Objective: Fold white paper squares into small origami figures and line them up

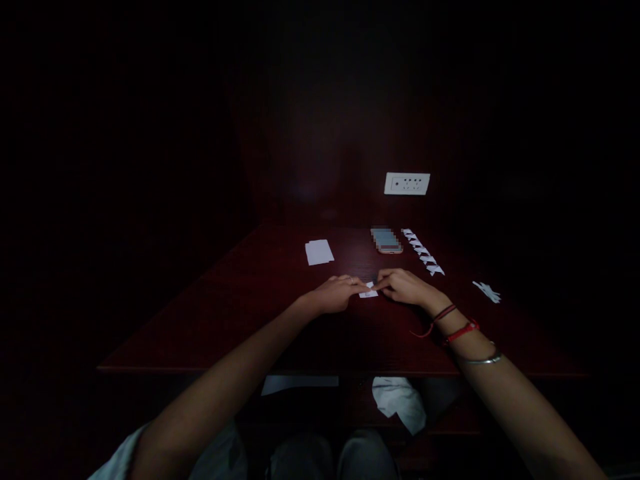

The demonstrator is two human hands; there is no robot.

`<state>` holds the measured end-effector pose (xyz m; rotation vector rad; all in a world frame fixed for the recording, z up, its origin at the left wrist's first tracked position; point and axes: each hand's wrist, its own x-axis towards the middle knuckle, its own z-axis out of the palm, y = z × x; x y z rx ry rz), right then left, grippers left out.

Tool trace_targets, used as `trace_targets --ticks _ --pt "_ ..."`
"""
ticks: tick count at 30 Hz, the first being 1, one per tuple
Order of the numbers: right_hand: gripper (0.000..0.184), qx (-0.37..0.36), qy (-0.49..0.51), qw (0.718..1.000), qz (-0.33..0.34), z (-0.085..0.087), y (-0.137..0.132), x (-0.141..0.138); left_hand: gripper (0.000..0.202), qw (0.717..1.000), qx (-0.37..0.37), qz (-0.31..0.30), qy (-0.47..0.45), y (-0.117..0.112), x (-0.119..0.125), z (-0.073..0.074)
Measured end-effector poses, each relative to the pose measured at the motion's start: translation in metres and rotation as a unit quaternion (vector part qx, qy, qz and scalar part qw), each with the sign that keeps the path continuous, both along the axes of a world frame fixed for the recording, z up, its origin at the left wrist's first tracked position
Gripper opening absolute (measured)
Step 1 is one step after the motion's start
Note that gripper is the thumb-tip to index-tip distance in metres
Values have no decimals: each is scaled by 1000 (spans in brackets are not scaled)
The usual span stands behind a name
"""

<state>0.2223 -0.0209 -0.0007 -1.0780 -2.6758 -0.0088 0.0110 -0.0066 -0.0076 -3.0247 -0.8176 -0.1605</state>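
Note:
A small piece of white paper [369, 294] lies on the dark red table between my two hands, partly covered by fingertips; its top looks folded. My left hand [336, 293], with a ring on one finger, presses the paper's left side, its fingers close together. From the right, my right hand [403, 287] holds the paper with its index fingertip, the other fingers curled under. Dark and red bracelets and a silver bangle circle the right wrist and forearm. Whether either thumb pinches the paper's edge is hidden.
White paper sheets [319, 253] lie beyond my left hand. A phone [386, 241] rests farther back, beside a row of folded paper pieces [423, 252]. Thin white strips [487, 292] sit at the right. A socket panel [407, 183] is on the wall; a pale crumpled item [399, 402] shows below the table edge [225, 371].

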Motion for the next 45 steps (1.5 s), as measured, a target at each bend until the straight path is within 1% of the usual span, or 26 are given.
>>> trace_targets --ticks 5,8,10,13,16,23,28,34,39,41,45 --pt "26 -15 -9 999 -27 -1 0 4 55 1000 1 3 7 0 0 -1" --pt "31 -9 10 999 -40 -2 1 7 55 1000 4 -1 -2 0 0 -2" --pt "37 -1 19 999 -34 -3 2 6 55 1000 9 -5 -13 1 -1 -3" --pt "42 -1 10 1000 -4 -3 3 3 55 1000 10 -8 -20 1 -2 -5" --pt "41 -3 -8 1000 7 -2 2 0 54 1000 6 -8 -18 1 -2 -4" --pt "36 10 -72 997 -19 5 -5 -4 56 1000 -6 -6 -19 0 -1 -2" --pt "34 9 -79 997 -21 9 -10 -6 58 999 -1 -18 -30 1 -2 -4" --pt "30 3 -47 998 -40 5 -7 5 57 998 -18 -28 -51 4 -3 -7" --pt "34 20 31 998 -56 -2 3 7 57 997 -35 -26 -65 6 -5 -6" --pt "32 24 53 997 -52 -5 6 5 57 996 -40 -36 -67 5 -6 -5" --pt "26 3 65 998 -17 -9 9 2 56 996 -30 -46 -71 4 -6 -5"
